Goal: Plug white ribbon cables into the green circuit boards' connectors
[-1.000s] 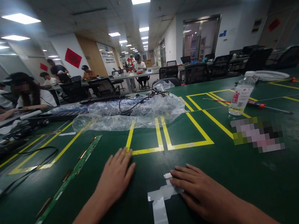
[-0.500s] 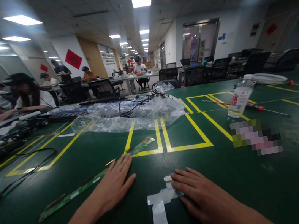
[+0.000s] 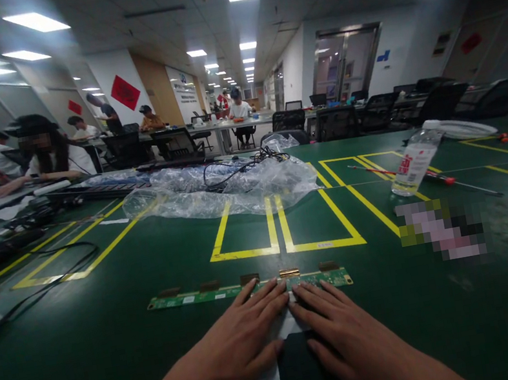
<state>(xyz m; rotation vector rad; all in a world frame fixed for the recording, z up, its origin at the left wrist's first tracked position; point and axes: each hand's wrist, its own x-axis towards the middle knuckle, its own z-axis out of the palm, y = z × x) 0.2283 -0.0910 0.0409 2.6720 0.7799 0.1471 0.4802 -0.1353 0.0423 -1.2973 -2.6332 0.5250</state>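
Board [image 3: 204, 297]: lying crosswise now, shifted rightward.
Left hand [image 3: 241, 339]: I'm seeing it resting released over the board's near edge.
Right hand [image 3: 339, 325]: lying alongside, likewise released.

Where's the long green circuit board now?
In the head view, the long green circuit board lies lower centre, partly under the left hand and right hand, nearer than the yellow tape.

Nothing is legible from here: red characters blur on the bottle label [image 3: 411, 169] at three o'clock in view, lettering on the wall sign [image 3: 185, 97] at eleven, and print on the small tape label [image 3: 325, 245] at four.
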